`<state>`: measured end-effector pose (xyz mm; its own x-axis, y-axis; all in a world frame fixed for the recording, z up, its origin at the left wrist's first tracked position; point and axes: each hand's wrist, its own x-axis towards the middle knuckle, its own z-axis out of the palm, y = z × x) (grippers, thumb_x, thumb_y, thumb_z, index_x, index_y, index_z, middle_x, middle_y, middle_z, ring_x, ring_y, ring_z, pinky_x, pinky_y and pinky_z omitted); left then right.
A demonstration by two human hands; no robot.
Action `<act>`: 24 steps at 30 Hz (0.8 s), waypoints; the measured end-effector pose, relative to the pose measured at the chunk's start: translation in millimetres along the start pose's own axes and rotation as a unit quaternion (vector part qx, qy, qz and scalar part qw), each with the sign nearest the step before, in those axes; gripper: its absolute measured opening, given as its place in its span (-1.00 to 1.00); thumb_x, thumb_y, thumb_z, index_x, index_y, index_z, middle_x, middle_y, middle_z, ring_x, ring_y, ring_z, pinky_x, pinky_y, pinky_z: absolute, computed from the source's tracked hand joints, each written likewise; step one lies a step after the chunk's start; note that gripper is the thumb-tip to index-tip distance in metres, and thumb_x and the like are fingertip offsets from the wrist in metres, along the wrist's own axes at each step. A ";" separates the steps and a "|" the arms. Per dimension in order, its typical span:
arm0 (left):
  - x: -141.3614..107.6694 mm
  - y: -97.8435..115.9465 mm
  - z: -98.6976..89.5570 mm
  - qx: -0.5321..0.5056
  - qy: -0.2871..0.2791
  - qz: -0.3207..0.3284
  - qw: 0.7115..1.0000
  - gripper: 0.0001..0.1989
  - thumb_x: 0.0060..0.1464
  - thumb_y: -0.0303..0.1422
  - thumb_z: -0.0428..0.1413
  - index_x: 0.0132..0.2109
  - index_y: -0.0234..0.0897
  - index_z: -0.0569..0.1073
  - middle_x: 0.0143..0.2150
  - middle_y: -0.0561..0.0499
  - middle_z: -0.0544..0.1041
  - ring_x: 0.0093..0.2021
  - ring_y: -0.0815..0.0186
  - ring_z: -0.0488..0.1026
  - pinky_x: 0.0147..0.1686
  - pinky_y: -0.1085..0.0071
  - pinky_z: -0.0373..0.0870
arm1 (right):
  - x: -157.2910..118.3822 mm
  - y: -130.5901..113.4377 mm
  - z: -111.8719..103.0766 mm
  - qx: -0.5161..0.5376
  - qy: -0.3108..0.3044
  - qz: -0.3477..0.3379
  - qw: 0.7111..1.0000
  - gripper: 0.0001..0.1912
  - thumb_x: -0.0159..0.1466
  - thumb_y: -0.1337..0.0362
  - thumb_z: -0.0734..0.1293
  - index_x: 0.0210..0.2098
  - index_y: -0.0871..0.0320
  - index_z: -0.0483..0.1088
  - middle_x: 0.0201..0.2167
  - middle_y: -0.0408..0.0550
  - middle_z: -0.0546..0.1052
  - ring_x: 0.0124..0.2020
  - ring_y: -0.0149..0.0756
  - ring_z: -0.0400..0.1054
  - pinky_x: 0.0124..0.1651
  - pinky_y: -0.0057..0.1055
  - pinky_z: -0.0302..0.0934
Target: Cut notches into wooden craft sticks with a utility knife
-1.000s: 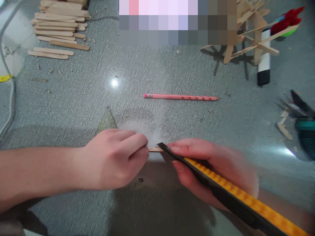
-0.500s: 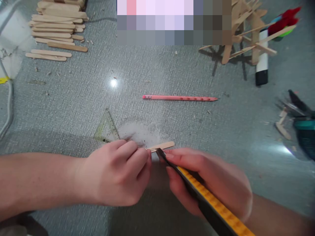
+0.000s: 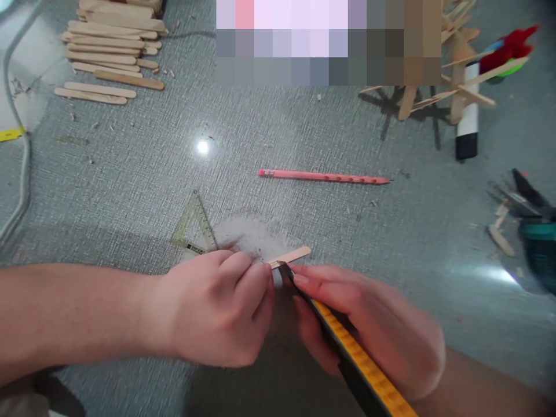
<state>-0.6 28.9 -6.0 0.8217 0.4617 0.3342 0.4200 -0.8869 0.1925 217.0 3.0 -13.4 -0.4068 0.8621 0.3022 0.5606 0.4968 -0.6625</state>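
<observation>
My left hand (image 3: 221, 307) is closed in a fist around one end of a wooden craft stick (image 3: 295, 255), whose rounded far end sticks out to the right. In my right hand (image 3: 369, 318) is a utility knife (image 3: 351, 341) with a black and yellow handle. The knife's tip touches the stick just right of my left knuckles. Pale dust (image 3: 256, 231) lies on the table behind the stick. A clear set square (image 3: 195, 226) rests flat just beyond my left hand, and a pink pencil (image 3: 324, 176) lies farther off.
Craft sticks (image 3: 108, 52) are piled at the back left, near a grey cable (image 3: 26, 168). At the back right stands a structure of sticks (image 3: 456, 98) beside a black and white marker (image 3: 467, 133). Pliers (image 3: 536, 226) and stick scraps (image 3: 500, 234) lie at the right edge.
The whole view has shifted slightly, so the table's things appear a little farther right. Both hands keep their grips, and the knife handle is angled a little more steeply.
</observation>
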 end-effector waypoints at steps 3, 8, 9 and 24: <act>-2.0 1.1 1.3 -0.005 -0.004 -0.003 1.000 -0.81 0.19 -0.52 0.04 -0.39 -0.35 0.46 -0.49 -0.05 0.46 -0.53 0.28 0.39 -0.59 0.33 0.39 | -1.4 3.2 3.9 0.005 0.015 -0.032 0.999 -0.69 0.24 0.42 0.32 -0.05 0.01 0.44 -0.29 -0.05 0.67 -0.36 -0.18 0.61 -0.37 -0.33 0.56; -4.6 3.5 1.3 0.003 0.008 -0.009 1.000 -0.78 0.18 -0.53 0.03 -0.44 -0.32 0.42 -0.49 -0.07 0.47 -0.52 0.28 0.39 -0.55 0.32 0.43 | 3.8 6.3 1.3 -0.033 0.014 -0.049 0.998 -0.70 0.27 0.39 0.32 -0.03 -0.01 0.44 -0.27 -0.01 0.68 -0.37 -0.12 0.62 -0.41 -0.26 0.57; -4.7 3.6 1.1 0.005 0.011 -0.009 1.000 -0.77 0.18 -0.53 0.03 -0.45 -0.31 0.42 -0.50 -0.07 0.47 -0.52 0.27 0.39 -0.55 0.31 0.42 | 5.9 6.9 -0.8 -0.038 0.002 -0.062 0.997 -0.69 0.26 0.39 0.33 -0.03 0.00 0.44 -0.26 0.01 0.69 -0.36 -0.11 0.62 -0.40 -0.26 0.58; -0.8 0.3 0.8 0.054 -0.019 -0.002 0.998 -0.75 0.21 -0.53 -0.02 -0.38 -0.38 0.49 -0.41 -0.13 0.51 -0.50 0.29 0.41 -0.55 0.35 0.46 | 9.9 15.2 2.1 0.043 -0.039 -0.074 0.996 -0.64 0.27 0.50 0.33 0.03 0.10 0.42 -0.20 0.03 0.63 -0.16 -0.11 0.60 -0.15 -0.16 0.55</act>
<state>-0.8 28.2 -6.9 0.8337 0.4653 0.2974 0.4600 -0.8831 0.0922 219.9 18.9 -21.9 -0.5362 0.7686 0.3490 0.4280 0.6039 -0.6724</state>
